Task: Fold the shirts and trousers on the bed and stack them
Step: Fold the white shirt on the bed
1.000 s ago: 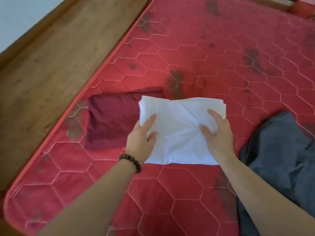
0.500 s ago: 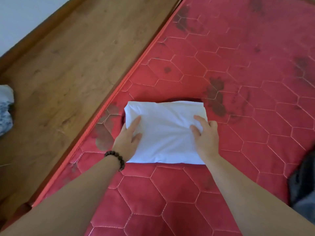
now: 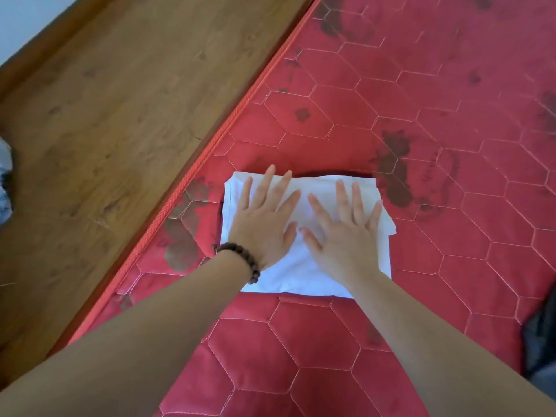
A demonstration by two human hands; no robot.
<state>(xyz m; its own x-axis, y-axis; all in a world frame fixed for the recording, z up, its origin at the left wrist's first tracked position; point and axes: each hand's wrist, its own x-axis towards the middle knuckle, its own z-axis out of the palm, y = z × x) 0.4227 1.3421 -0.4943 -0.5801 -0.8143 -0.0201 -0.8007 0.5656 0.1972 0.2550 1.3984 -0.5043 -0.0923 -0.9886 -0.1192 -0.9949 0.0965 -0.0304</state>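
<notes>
A folded white shirt point(image 3: 304, 275) lies on the red quilted mattress point(image 3: 421, 145) near its left edge. It covers a folded dark red garment point(image 3: 319, 173), of which only a thin strip shows along the far side. My left hand point(image 3: 261, 218), with a bead bracelet at the wrist, presses flat on the shirt's left half, fingers spread. My right hand point(image 3: 343, 227) presses flat on the right half, fingers straight. Both palms lie side by side, thumbs nearly touching.
A grey garment point(image 3: 541, 344) lies crumpled at the right edge of the view. The wooden bed frame point(image 3: 120, 115) runs along the mattress's left side. A pale cloth object point(image 3: 4, 182) sits at the far left edge.
The white shirt was carried left and set on top of the dark red garment. Both hands let go of its sides and now lie flat on its top.
</notes>
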